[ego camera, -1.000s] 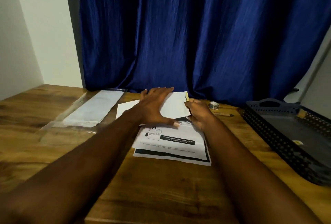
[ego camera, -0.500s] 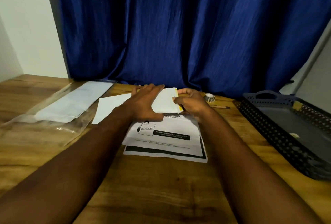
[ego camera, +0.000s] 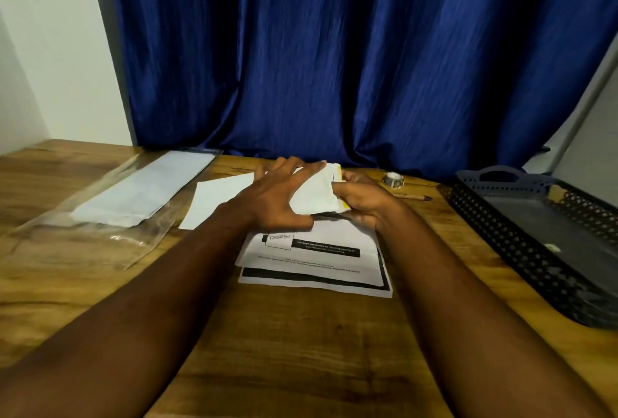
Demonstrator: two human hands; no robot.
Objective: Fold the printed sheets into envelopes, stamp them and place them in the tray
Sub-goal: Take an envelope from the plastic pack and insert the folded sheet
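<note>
Envelope [ego camera: 314,195]: white with a yellow strip along its right edge, held between both hands just above the far end of the printed sheets; its underside is hidden, so contact with the paper beneath cannot be judged.
Left hand [ego camera: 277,198]: laid flat on the envelope from the left, fingers straight and spread, thumb splayed toward the viewer.
Right hand [ego camera: 364,205]: at the envelope's right end, fingers curled and thumb on top, pinching the yellow-edged end.
Printed sheets [ego camera: 314,258]: two overlapping pages with black bars and small text, lying flat at the centre of the table [ego camera: 301,350], just on the near side of the hands.
Blank white sheet [ego camera: 214,205]: flat, left of the hands, partly covered by the left wrist.
Clear plastic sleeve [ego camera: 133,197]: far left, holding a pale stack of paper.
Tray [ego camera: 521,257]: dark, perforated, with a handle, at the right edge of the table, well apart from the envelope; a small pale scrap inside, possibly a sticker.
Stamp roll [ego camera: 393,179]: small roll standing beyond the right hand.
Pencil [ego camera: 413,197]: lying just beside the roll.
Curtain [ego camera: 334,66]: deep blue, hanging behind the table.
</note>
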